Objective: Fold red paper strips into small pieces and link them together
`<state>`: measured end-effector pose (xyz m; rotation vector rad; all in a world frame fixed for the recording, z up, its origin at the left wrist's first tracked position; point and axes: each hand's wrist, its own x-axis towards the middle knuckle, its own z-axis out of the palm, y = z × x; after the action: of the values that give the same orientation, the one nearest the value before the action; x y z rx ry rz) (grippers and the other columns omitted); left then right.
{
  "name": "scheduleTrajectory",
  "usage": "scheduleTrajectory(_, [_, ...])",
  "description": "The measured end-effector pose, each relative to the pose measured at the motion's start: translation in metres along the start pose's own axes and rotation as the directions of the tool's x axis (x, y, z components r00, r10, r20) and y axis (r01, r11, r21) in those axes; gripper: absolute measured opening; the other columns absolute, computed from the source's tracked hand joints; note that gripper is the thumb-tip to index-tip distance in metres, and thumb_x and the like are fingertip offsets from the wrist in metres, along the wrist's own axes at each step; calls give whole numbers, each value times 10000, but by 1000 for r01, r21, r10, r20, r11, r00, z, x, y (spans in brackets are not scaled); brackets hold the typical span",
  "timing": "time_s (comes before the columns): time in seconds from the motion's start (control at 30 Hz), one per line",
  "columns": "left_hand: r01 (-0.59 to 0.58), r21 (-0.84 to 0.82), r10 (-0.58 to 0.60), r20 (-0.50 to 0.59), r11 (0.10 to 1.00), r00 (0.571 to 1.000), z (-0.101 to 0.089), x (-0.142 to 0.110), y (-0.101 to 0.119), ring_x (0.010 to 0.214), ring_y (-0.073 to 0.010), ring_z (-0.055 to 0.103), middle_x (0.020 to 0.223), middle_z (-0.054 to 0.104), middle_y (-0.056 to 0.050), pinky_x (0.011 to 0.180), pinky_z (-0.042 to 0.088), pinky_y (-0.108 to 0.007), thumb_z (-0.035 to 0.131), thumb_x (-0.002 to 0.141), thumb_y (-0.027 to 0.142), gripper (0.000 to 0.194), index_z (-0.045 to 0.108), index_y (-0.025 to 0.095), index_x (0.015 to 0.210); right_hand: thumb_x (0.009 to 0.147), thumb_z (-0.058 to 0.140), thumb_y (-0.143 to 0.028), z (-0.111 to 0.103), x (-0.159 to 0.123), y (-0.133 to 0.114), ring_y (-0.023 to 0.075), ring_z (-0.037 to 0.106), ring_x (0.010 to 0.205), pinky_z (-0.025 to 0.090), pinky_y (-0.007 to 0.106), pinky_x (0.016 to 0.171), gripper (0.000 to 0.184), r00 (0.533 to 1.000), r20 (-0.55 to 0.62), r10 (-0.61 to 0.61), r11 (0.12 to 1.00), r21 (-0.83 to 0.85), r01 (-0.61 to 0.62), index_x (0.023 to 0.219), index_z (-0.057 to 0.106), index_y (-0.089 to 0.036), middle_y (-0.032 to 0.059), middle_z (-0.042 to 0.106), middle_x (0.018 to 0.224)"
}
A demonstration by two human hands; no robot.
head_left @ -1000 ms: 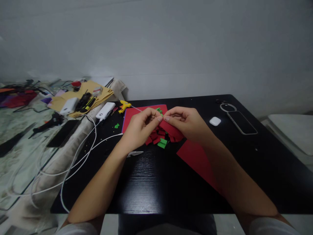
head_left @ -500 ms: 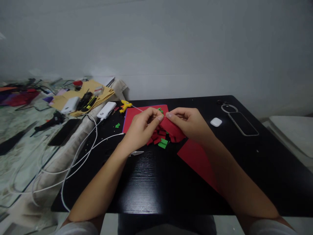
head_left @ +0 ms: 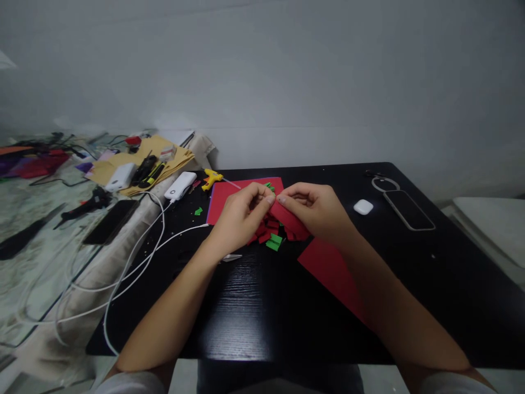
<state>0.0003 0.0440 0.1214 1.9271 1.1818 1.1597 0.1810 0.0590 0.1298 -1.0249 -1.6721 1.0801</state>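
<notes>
A red paper strip (head_left: 290, 220) is pinched between my two hands above the table. My left hand (head_left: 241, 218) has thumb and fingers closed at the strip's left end. Meeting it fingertip to fingertip, my right hand (head_left: 322, 210) grips the same strip, which hangs below its fingers. Under them lies a heap of small red pieces (head_left: 262, 235) with a folded green piece (head_left: 274, 242) at its front. Behind the heap is a flat red sheet (head_left: 225, 192). Another red sheet (head_left: 328, 271) lies partly beneath my right forearm. Scissors (head_left: 232, 258) show only their blade tips beside my left wrist.
On the black table (head_left: 254, 312) are a yellow glue gun (head_left: 212, 178), a white power bank (head_left: 180, 186) with cables, a white earbud case (head_left: 363, 207) and a phone case (head_left: 409, 210). A cluttered surface with a black glue gun (head_left: 84, 206) adjoins on the left.
My fingertips have drawn closer together on the red strip, with the right hand shifting slightly left. The whole view has dropped a few pixels.
</notes>
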Motion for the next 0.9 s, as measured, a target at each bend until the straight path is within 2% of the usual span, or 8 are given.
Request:
scheduleTrajectory(0.1, [13,1,-13,25,1000,1000,0,-1,-1,691,-112,517,787,591,-1,640,405,-236,540,960,334,186,606,165,920,825,682,-314,1,0,4,161,659,665,519,266,599,159,999,-32,-35,996,-79,33,816,710,-157,45,716,746])
scheduleTrajectory(0.23, [44,-49,-41,57,998,998,3,0,-6,687,-109,526,790,597,-6,627,407,-227,539,948,295,148,592,164,904,824,655,-278,0,2,9,132,618,623,484,244,569,118,999,20,-33,994,-102,35,827,686,-164,23,686,721])
scheduleTrajectory(0.47, [26,-29,-25,48,999,999,7,-1,-7,691,-108,505,773,568,0,633,406,-229,531,946,271,118,576,171,902,818,620,-266,-1,3,3,94,524,548,413,225,507,114,995,104,8,1000,-3,-8,770,629,-163,-17,600,644])
scheduleTrajectory(0.63, [16,-31,-15,38,999,999,4,-1,-6,672,-102,489,750,556,10,626,394,-232,524,961,306,150,571,171,913,817,621,-260,-7,4,4,84,478,505,372,223,464,107,991,123,48,999,-8,-48,773,631,-163,-33,557,600])
scheduleTrajectory(0.73, [17,-41,-15,38,999,999,3,-1,-7,676,-103,491,754,559,9,637,398,-237,526,963,321,168,571,169,909,819,626,-265,-8,4,5,81,470,496,375,225,462,115,990,127,59,998,6,-61,771,631,-162,-34,558,597])
scheduleTrajectory(0.9, [40,-72,-37,50,997,998,1,0,-8,671,-106,478,747,540,14,630,391,-239,523,965,341,186,568,170,905,813,662,-298,-6,3,3,105,543,568,435,243,516,143,997,73,37,999,17,-39,790,655,-157,5,635,677])
